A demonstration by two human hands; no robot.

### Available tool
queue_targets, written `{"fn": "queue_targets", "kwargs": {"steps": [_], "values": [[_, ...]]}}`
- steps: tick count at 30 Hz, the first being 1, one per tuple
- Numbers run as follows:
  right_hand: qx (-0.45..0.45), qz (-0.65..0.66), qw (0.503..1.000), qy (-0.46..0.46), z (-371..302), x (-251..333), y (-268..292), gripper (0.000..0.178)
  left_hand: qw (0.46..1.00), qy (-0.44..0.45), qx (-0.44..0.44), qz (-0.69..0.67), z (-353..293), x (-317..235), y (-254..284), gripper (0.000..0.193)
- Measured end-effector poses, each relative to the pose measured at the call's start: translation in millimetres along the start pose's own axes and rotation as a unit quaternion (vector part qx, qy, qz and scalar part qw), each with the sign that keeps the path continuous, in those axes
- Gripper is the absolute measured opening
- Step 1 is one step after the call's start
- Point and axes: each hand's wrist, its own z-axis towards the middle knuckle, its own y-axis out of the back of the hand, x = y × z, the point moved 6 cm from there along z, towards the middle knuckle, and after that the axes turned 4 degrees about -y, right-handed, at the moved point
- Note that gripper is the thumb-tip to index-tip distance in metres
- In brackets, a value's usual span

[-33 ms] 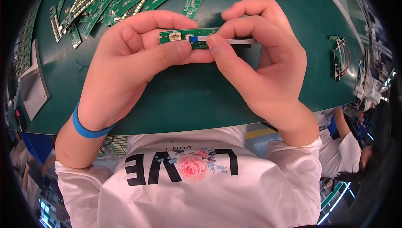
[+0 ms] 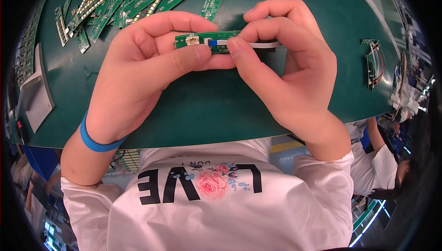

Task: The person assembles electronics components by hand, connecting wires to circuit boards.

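Between my hands is a small green circuit board (image 2: 182, 41) with white connectors along its face. My left hand (image 2: 152, 57) pinches it, thumb on the near edge and fingers behind. A flat ribbon cable (image 2: 267, 45), white with a blue end, lies along the board, its blue end at the middle connector (image 2: 207, 42). Whether that end is seated inside cannot be made out. My right hand (image 2: 290, 57) grips the cable between thumb and index finger, close to the blue end. The other right fingers are curled above. The cable's far end passes behind my right fingers.
Several long green circuit boards (image 2: 115, 7) lie heaped at the back left of the green table (image 2: 207, 108). A grey metal bracket (image 2: 39, 99) stands at the left edge. On the right lies a small board with wires (image 2: 374, 64). Another person (image 2: 375, 159) is beyond the right edge.
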Motion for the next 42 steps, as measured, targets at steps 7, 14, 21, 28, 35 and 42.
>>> {"fn": "queue_targets", "kwargs": {"steps": [7,14,21,28,35,42], "values": [[0.006,-0.006,1.000,0.012,0,4,-5,0.011,0.998,-0.048,-0.026,0.018,1,-1,3,0.024],[-0.050,-0.052,0.994,0.084,11,3,16,0.019,0.988,-0.109,-0.077,0.083,-2,-13,7,0.020],[0.025,-0.101,0.980,-0.171,21,-38,27,0.042,0.976,-0.146,-0.088,0.133,-5,-33,9,0.020],[0.125,-0.190,0.972,-0.054,12,-19,26,0.047,0.983,-0.147,-0.111,0.023,-5,-32,21,0.025],[0.135,-0.181,0.969,-0.101,11,-15,14,0.053,0.966,-0.228,-0.120,0.039,-6,-35,23,0.022],[0.084,-0.177,0.981,-0.004,12,-15,-6,0.054,0.922,-0.320,-0.131,0.176,-17,-41,15,0.018]]}}
